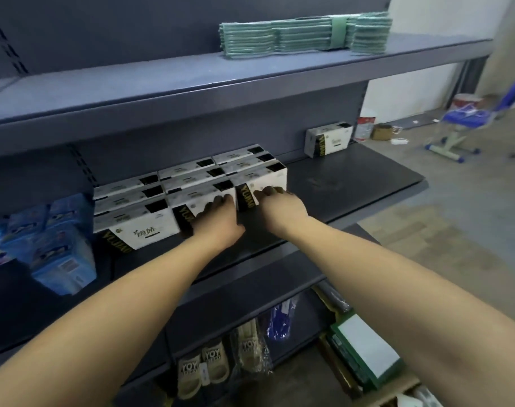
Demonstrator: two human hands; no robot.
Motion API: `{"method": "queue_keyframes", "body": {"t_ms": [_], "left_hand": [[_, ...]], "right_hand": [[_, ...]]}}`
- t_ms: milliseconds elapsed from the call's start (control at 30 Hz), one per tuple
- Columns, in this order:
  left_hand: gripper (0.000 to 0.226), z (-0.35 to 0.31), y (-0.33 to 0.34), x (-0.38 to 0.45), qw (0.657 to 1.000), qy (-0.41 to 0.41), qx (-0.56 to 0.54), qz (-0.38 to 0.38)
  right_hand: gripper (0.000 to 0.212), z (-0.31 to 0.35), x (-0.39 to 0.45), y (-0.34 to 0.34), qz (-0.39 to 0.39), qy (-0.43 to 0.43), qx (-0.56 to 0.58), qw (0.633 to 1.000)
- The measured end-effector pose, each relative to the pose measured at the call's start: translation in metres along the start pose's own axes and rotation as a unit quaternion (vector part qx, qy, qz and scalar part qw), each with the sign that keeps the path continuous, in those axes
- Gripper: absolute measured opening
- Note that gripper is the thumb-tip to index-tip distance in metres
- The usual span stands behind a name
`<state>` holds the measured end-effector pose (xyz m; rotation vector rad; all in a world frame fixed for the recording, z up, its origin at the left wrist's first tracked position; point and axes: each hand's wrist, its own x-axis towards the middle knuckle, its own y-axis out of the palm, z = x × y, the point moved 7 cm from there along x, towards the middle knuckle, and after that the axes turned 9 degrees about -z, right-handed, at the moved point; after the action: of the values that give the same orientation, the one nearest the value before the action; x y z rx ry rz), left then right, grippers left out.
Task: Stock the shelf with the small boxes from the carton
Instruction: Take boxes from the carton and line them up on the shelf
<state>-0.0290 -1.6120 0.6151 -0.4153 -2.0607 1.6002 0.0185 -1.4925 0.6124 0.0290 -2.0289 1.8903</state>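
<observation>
- The carton (408, 392) is cut off at the bottom right corner, so only a strip of its brown edge shows and what is inside it is hard to make out.
- The fingertips of both hands are dark and blurry against the boxes, so how tightly they press is hard to tell.
- The small boxes (191, 183) sit on the dark middle shelf (353, 183), packed close in three rows from front to back.
- They are white card boxes with black patches on top and a black side strip with gold letters.
- The left hand (218, 221) has its fingers curled over the top front edge of the middle front box (197, 198).
- The right hand (279, 207) has its fingers curled over the top front edge of the right front box (262, 180).
- One more white box (328, 139) stands alone, well apart, at the back right of the same shelf.
- Shiny blue packs (59, 254) stand at the left of that shelf, partly cut off by the edge.
- Flat green cloths (303, 33) lie in a stack on the shelf above.
- Tan slippers (203, 368) in clear bags lie under the lowest shelf.
- A green and white box (364, 351) sits low on the right, next to the carton.
</observation>
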Motion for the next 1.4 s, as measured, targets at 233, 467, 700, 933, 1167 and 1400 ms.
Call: {"method": "queue_keyframes", "body": {"t_ms": [233,467,700,933,1167,1400], "left_hand": [[0.053,-0.046,0.021,-0.06,0.99,0.128,-0.052,0.011],[0.046,-0.123,0.05,-0.151,0.965,0.227,-0.109,0.066],[0.053,-0.187,0.06,-0.211,0.963,0.241,-0.091,0.077],[0.047,-0.252,0.094,-0.28,0.967,0.219,-0.069,0.112],[0.045,-0.293,0.146,-0.349,0.964,0.2,-0.076,0.161],[0.053,-0.301,0.185,-0.358,0.974,0.152,-0.046,0.161]], "right_hand": [[0.048,0.008,-0.105,-0.024,-0.016,0.07,-0.004,0.997],[0.04,-0.01,-0.22,-0.036,0.011,0.147,-0.037,0.988],[0.042,-0.06,-0.308,-0.049,0.036,0.203,-0.068,0.976],[0.038,-0.107,-0.401,-0.038,0.085,0.185,-0.043,0.978],[0.035,-0.141,-0.473,-0.005,0.137,0.154,-0.026,0.978],[0.03,-0.151,-0.484,0.029,0.16,0.141,-0.019,0.977]]}}
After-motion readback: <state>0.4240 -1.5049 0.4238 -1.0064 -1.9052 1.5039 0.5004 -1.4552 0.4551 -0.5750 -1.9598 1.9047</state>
